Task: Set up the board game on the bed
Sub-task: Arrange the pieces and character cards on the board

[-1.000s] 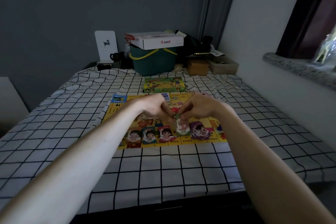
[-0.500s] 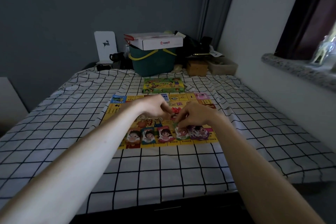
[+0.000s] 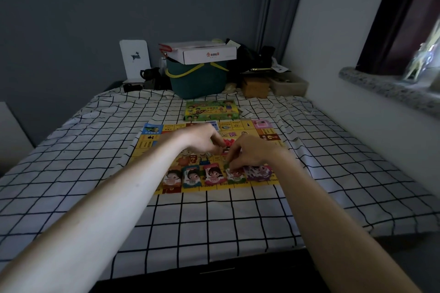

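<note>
A yellow game board (image 3: 152,144) lies flat on the checked bed sheet (image 3: 214,219). Along its near edge sit several small stacks of play money (image 3: 191,177) with cartoon faces. My left hand (image 3: 202,139) hovers over the board's middle, fingers curled beside some small red pieces (image 3: 229,143). My right hand (image 3: 250,153) reaches down to the green money stack (image 3: 234,177), its fingertips pinching at the stack's top edge. The green game box (image 3: 210,110) lies just beyond the board.
At the bed's head stand a dark green basket (image 3: 197,81) with a white carton (image 3: 202,52) on top, a white card with a deer (image 3: 134,59), a brown box (image 3: 256,87) and clutter. A wall and stone windowsill (image 3: 385,89) run along the right.
My right hand has lowered from mid-air to the money row and set the green stack down on the board. My left hand drew apart, staying over the centre.
</note>
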